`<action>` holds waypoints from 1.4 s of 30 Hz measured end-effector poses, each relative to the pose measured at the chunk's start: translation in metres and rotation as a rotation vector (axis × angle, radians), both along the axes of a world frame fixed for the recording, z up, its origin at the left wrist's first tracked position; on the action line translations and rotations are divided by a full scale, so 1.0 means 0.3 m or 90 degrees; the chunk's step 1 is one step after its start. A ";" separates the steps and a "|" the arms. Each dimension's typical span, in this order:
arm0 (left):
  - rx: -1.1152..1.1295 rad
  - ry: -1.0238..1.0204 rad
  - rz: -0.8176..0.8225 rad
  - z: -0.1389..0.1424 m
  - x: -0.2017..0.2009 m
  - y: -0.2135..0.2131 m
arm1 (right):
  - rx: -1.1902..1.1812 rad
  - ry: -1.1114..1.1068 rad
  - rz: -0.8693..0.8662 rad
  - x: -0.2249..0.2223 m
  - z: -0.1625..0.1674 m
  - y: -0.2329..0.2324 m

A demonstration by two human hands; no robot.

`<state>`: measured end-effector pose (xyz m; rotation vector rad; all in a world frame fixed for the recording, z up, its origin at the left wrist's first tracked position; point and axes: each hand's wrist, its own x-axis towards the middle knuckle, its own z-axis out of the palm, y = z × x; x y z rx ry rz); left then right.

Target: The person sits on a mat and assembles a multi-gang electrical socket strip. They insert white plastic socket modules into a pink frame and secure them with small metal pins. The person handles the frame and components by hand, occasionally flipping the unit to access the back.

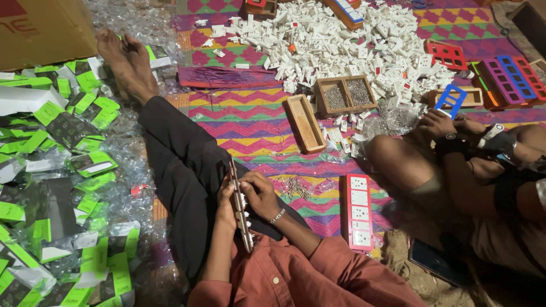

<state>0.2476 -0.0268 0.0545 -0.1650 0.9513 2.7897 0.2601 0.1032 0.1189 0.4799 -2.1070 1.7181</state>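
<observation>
Both hands gripping narrow frame (240, 204), green-black packets (74, 125) left

The person wears a rust-red shirt with long sleeves pushed up to the elbows, creased at the folds. Black trousers cover both legs down to the ankles, and the feet are bare. A thin silver chain bracelet (277, 216) circles the right wrist.
</observation>
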 end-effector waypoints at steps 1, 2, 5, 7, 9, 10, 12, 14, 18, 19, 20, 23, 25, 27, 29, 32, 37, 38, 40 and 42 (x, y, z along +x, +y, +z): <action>-0.004 -0.002 0.004 0.000 0.000 0.001 | 0.001 0.000 0.001 0.001 0.003 0.001; -0.007 0.004 0.005 -0.001 0.001 0.003 | 0.001 0.001 0.003 0.001 0.004 0.004; -0.009 0.020 0.009 0.004 0.001 0.008 | 0.004 0.002 0.006 -0.002 0.011 0.011; -0.002 0.027 0.016 0.009 0.000 0.012 | 0.007 0.011 0.008 -0.004 0.015 0.015; -0.015 0.011 0.015 0.013 -0.003 0.013 | 0.012 0.027 0.009 -0.007 0.020 0.016; -0.021 0.003 0.015 0.014 -0.002 0.013 | 0.010 0.027 0.011 -0.007 0.020 0.017; -0.025 0.004 0.008 0.018 -0.009 0.010 | 0.007 0.029 0.016 -0.014 0.023 0.016; -0.022 0.004 0.002 0.022 -0.018 0.006 | 0.006 0.030 0.013 -0.021 0.023 0.015; -0.009 0.003 0.002 0.023 -0.021 0.010 | 0.003 0.015 0.011 -0.026 0.014 0.018; -0.009 0.004 0.004 0.022 -0.021 0.013 | 0.002 0.019 0.008 -0.026 0.011 0.020; -0.016 0.008 0.001 0.021 -0.023 0.013 | 0.001 0.023 0.006 -0.028 0.010 0.019; -0.027 0.013 -0.004 0.027 -0.033 0.007 | 0.004 0.028 -0.004 -0.040 0.010 0.010; -0.016 0.005 -0.001 0.038 -0.048 -0.011 | 0.008 0.024 -0.005 -0.056 0.015 -0.007; -0.029 0.000 -0.001 0.052 -0.060 -0.032 | 0.011 0.017 -0.003 -0.070 0.022 -0.028; -0.037 0.000 -0.003 0.063 -0.066 -0.051 | -0.017 -0.008 -0.002 -0.077 0.029 -0.046; -0.039 0.008 -0.010 0.075 -0.060 -0.063 | -0.029 -0.014 -0.001 -0.073 0.037 -0.059; 0.007 0.007 0.007 0.078 -0.041 -0.057 | -0.020 0.004 0.008 -0.054 0.041 -0.055; 0.017 0.008 0.009 0.078 -0.042 -0.057 | -0.018 0.003 0.013 -0.055 0.039 -0.053; 0.038 0.007 0.012 0.080 -0.036 -0.057 | -0.018 0.003 0.022 -0.051 0.034 -0.049; 0.010 0.006 -0.011 0.080 -0.027 -0.062 | -0.021 0.008 0.033 -0.045 0.028 -0.044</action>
